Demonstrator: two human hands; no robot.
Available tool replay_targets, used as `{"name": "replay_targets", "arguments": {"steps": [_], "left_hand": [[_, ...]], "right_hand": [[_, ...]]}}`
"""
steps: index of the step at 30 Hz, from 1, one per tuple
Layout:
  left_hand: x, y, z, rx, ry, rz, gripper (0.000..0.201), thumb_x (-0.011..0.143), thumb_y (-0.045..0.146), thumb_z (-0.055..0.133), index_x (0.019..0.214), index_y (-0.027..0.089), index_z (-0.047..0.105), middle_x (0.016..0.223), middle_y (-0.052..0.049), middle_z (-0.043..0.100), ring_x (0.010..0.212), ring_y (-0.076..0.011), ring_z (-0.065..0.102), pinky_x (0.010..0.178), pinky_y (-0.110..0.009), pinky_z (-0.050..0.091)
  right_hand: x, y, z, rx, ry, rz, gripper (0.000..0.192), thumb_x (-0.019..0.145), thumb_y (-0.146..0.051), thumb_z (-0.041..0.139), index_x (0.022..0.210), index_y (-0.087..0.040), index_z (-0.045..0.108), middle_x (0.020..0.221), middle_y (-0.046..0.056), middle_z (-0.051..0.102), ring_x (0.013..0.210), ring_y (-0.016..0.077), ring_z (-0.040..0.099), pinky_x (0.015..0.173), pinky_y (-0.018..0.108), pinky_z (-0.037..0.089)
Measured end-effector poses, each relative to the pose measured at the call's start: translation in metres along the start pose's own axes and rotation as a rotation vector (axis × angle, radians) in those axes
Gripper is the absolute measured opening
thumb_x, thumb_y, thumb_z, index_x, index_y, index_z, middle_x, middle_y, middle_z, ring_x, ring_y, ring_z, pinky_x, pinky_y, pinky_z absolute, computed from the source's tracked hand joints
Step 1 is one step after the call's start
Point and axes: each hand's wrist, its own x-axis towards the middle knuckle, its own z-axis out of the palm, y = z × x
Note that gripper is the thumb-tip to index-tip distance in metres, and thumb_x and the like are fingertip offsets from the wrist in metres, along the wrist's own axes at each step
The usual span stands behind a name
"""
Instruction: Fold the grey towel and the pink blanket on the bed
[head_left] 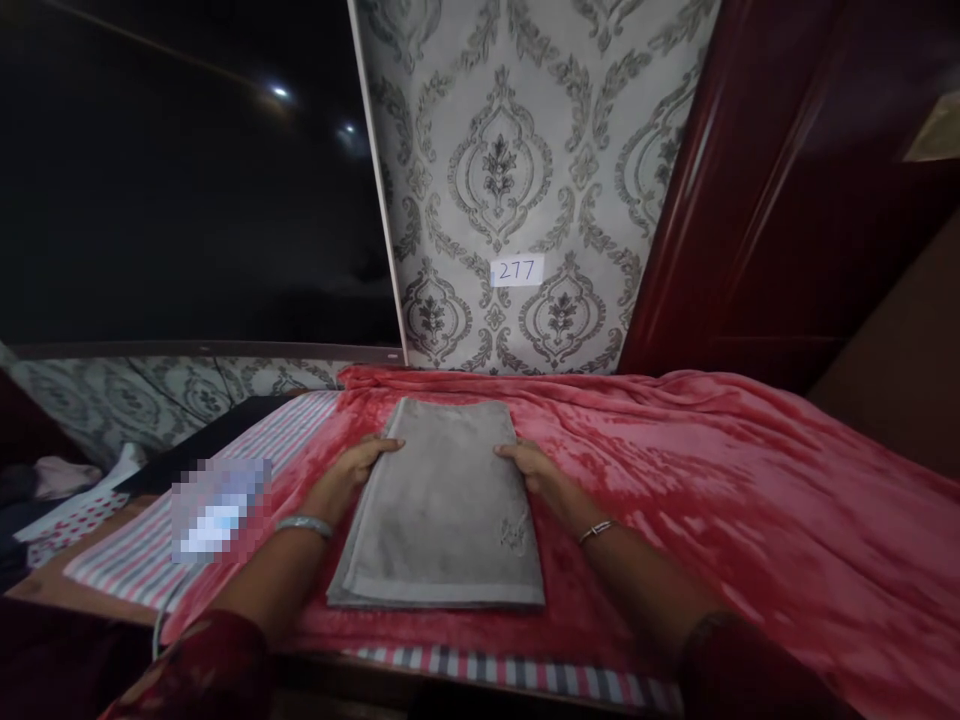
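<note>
Both hands lie open and flat: the left hand (360,462) presses its fingers on the left long edge of the folded grey towel (442,510), and the right hand (534,465) does the same on the right edge, both near the far end. The towel lies between them on the red blanket (712,480), its long axis running straight away from the person toward the patterned wall (517,160), equally close to either hand.

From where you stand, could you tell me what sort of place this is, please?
Probably a room in a home, set up for ironing or folding: patterned wallpaper, a dark wooden door, and a red blanket spread under a folded grey towel that both hands touch.
</note>
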Motion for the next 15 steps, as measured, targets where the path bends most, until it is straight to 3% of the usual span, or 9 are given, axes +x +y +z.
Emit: {"name": "replay_targets", "arguments": {"steps": [3,7,11,13,15], "left_hand": [[-0.016,0.031,0.003,0.007,-0.002,0.106,0.030,0.057,0.029,0.082,0.080,0.014,0.068,0.073,-0.008,0.074,0.070,-0.0242,0.070,0.071,-0.037,0.058],[-0.034,0.096,0.017,0.009,0.087,0.542,0.046,0.052,0.030,0.084,0.092,0.015,0.068,0.089,-0.007,0.075,0.082,-0.0245,0.070,0.074,-0.034,0.057],[-0.046,0.152,0.039,0.000,0.169,0.999,0.056,0.056,0.037,0.083,0.106,0.018,0.066,0.108,-0.007,0.073,0.097,-0.0247,0.068,0.085,-0.037,0.057],[-0.051,0.153,0.044,0.063,0.200,1.125,0.056,0.060,0.040,0.083,0.109,0.018,0.065,0.108,-0.007,0.073,0.100,-0.0248,0.068,0.088,-0.038,0.057],[-0.053,0.127,0.045,0.221,0.227,1.159,0.049,0.067,0.042,0.080,0.108,0.018,0.066,0.106,-0.008,0.074,0.101,-0.0264,0.068,0.091,-0.040,0.056]], "right_hand": [[-0.003,-0.029,0.002,-0.005,0.044,-0.094,0.022,0.062,-0.013,0.064,0.084,-0.019,0.064,0.072,0.003,0.072,0.064,0.0203,0.065,0.066,0.034,0.056],[-0.002,-0.104,-0.005,0.014,0.107,-0.306,0.039,0.061,-0.014,0.067,0.099,-0.021,0.062,0.083,-0.002,0.073,0.071,0.0166,0.064,0.071,0.030,0.055],[-0.006,-0.175,-0.025,-0.061,0.165,-0.794,0.045,0.058,-0.023,0.073,0.101,-0.020,0.061,0.089,-0.001,0.071,0.080,0.0178,0.064,0.077,0.032,0.054],[-0.015,-0.182,-0.043,-0.168,0.207,-0.948,0.040,0.060,-0.028,0.075,0.097,-0.019,0.062,0.089,0.000,0.070,0.083,0.0198,0.064,0.079,0.036,0.055],[-0.029,-0.161,-0.066,-0.330,0.244,-0.972,0.033,0.067,-0.033,0.074,0.096,-0.019,0.066,0.091,0.003,0.071,0.089,0.0229,0.065,0.083,0.040,0.055]]}}
